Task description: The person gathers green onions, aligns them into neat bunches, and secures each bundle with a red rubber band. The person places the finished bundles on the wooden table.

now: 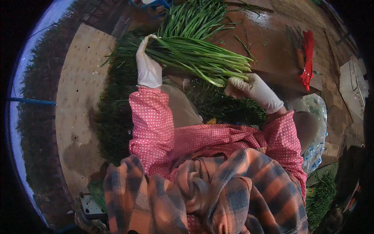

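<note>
Both my hands wear thin white gloves. My left hand (149, 65) is wrapped around the leafy part of a bunch of garlic chives (201, 57), which lies across in front of me with its pale stem ends to the right. At those ends, the curled fingers of my right hand (248, 87) grip the lowest stalks; the fingertips are partly hidden. Just beyond the bunch rests a larger heap of chives (194, 20), leaves spread. Darker loose greens (230, 102) lie below the bunch, between my knees.
A bundle of red ties (307, 61) lies on the brown board (271, 44) at right. A clear plastic bag (317, 131) is beside my right knee. More greens (321, 196) are at lower right. On the left are a pale board (83, 87) and a phone (92, 204).
</note>
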Tool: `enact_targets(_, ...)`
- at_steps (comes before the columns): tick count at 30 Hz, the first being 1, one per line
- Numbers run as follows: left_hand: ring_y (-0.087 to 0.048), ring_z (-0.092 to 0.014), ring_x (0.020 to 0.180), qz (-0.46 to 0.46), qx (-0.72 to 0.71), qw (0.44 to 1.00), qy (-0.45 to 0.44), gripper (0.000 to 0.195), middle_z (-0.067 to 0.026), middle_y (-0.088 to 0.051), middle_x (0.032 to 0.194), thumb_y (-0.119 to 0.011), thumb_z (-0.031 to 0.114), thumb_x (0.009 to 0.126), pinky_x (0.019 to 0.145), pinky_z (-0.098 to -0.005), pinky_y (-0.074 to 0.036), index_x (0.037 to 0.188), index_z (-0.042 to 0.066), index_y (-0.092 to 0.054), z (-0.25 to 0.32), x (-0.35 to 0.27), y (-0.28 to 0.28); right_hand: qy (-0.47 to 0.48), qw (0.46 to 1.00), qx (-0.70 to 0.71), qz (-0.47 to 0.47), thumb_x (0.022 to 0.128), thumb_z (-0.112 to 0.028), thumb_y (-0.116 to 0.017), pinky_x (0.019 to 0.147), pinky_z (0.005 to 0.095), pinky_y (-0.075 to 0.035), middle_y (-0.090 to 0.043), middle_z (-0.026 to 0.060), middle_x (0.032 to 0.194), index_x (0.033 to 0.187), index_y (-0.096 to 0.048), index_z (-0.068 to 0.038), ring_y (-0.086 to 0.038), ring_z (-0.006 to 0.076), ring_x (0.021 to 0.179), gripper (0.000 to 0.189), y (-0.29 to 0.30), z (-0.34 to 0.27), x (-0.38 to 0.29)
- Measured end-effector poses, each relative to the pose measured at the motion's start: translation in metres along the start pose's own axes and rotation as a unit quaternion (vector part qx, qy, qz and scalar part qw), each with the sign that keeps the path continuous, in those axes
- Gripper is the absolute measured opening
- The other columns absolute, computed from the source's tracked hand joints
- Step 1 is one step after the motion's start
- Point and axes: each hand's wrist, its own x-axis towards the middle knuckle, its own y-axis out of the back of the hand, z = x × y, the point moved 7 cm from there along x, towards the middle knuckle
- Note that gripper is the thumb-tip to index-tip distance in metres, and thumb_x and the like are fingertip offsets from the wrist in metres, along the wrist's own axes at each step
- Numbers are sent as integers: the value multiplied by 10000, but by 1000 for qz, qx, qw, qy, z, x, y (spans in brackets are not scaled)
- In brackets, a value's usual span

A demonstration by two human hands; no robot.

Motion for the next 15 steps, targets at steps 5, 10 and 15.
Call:
enact_targets(5,-583,-161,963,-23,-40,997,57,184,-9,-646,999,-568,230,947,893,-319,-463,950,83,-680,-9,2,-9,-57,998,-3,28,1014,-348,-531,566,210,-379,-585,-7,700,967,-656,-7,-467,52,615,365,-8,4,-11)
enact_targets(10,-611,-191,948,15,-65,996,64,168,-12,-672,991,-606,249,924,885,-359,-481,938,100,-683,-16,6,-3,-30,999,-3,34,1022,-358,-504,523,221,-316,-519,-31,643,772,-599,-51,-405,46,574,407,8,11,-38)
enact_targets(15,-616,-206,936,26,-91,994,56,159,-17,-673,989,-592,243,923,878,-398,-486,941,111,-680,-11,13,4,80,949,-122,279,956,-270,-619,534,259,-382,-614,45,708,825,-629,-41,-499,117,582,264,35,-9,-67)
